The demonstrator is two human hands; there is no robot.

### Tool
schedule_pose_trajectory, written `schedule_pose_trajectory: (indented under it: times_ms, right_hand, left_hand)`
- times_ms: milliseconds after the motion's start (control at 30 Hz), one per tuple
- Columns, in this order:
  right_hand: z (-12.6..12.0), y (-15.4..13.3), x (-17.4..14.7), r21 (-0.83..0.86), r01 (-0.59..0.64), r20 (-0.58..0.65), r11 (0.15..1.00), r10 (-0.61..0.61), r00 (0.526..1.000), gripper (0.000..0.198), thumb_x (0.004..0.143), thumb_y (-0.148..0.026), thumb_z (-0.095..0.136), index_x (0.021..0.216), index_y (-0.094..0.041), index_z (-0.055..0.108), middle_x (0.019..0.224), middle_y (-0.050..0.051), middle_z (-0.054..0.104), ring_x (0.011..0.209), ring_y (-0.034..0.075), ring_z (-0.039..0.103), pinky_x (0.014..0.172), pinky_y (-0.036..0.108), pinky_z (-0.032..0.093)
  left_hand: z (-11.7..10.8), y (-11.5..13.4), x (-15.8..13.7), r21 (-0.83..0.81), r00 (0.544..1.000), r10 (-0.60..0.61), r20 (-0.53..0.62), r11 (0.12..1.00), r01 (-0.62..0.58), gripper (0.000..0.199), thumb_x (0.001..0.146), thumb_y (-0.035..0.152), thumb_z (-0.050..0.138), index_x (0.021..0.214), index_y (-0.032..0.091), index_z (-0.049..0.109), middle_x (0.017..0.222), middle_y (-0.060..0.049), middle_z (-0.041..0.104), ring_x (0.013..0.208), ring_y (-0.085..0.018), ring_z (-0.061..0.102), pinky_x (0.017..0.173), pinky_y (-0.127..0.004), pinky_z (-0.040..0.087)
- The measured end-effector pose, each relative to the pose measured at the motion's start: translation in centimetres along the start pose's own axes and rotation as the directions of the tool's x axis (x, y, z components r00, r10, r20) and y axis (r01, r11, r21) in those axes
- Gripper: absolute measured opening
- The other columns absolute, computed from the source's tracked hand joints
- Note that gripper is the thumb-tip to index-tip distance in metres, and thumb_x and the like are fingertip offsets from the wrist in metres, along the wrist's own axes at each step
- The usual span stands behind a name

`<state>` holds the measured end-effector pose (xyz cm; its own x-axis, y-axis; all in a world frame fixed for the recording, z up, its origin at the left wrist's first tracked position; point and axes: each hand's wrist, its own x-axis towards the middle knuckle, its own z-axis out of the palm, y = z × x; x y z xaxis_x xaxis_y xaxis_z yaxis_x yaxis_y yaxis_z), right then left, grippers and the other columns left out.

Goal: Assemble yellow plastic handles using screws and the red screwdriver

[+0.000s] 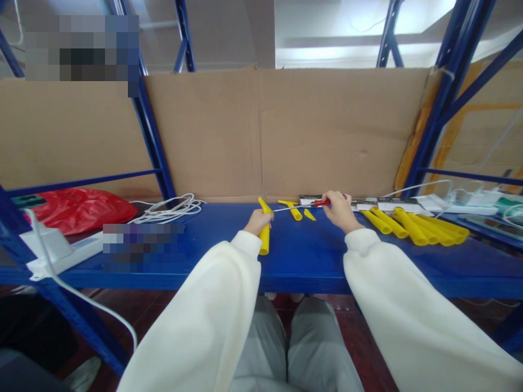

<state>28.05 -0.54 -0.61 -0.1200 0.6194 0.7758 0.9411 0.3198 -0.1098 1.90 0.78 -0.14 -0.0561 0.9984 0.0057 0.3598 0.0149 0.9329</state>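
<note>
My left hand (pixel 257 221) is closed around a yellow tube (pixel 265 244), whose narrower tip sticks out above the fingers. My right hand (pixel 340 211) grips the red handle of a screwdriver (pixel 293 208). The long metal shaft points left, and its tip reaches the yellow tube by my left fingers; whether it sits in a screw I cannot make out. Between my hands lie another yellow tube with a crosspiece (pixel 296 213) and a small pointed yellow piece (pixel 309 215). Several loose yellow tubes (pixel 412 231) lie side by side right of my right hand.
A cardboard panel (pixel 204 136) stands behind the blue shelf (pixel 302 261), between blue posts. Left are a white power strip (pixel 77 253), coiled white cable (pixel 175 208) and a red plastic bag (pixel 85 209). White strips and plugs (pixel 474 204) line the back right. A shoe (pixel 84 375) shows lower left.
</note>
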Motion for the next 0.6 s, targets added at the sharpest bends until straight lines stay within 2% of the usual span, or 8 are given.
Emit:
schedule_pose_trajectory:
  times_ms: [167,400,600]
  right_hand:
    - [0.02,0.04,-0.02,-0.021,0.028,-0.01,0.999,-0.028,1.0,0.018,0.082,-0.014,0.047,0.092,-0.024,0.059,0.093,0.009,0.068,0.097,0.03,0.056,0.094,0.046,0.031]
    - [-0.28,0.15,0.09,-0.032,0.037,-0.019,0.999,-0.038,0.999,0.024,0.084,-0.018,0.052,0.105,-0.02,0.063,0.109,0.015,0.065,0.106,0.033,0.055,0.094,0.046,0.039]
    - [-0.33,0.65,0.0,-0.056,0.026,-0.015,0.998,-0.027,1.0,0.016,0.085,-0.025,0.06,0.097,-0.02,0.068,0.111,0.016,0.06,0.103,0.033,0.055,0.089,0.045,0.045]
  left_hand:
    - [-0.07,-0.33,0.37,-0.038,1.0,0.012,0.011,0.999,-0.011,0.013,0.072,0.012,0.069,0.085,0.013,0.069,0.045,0.002,0.053,0.042,-0.016,0.054,0.048,-0.024,0.044]
    - [-0.26,0.2,-0.32,-0.015,1.0,-0.012,0.013,1.0,0.012,0.015,0.073,0.002,0.057,0.078,0.013,0.064,0.041,0.004,0.047,0.039,-0.013,0.047,0.045,-0.023,0.039]
    - [-0.23,0.38,-0.6,0.001,1.0,-0.007,-0.001,1.0,0.007,0.015,0.071,0.001,0.059,0.074,0.015,0.062,0.042,0.004,0.047,0.041,-0.014,0.049,0.045,-0.022,0.038]
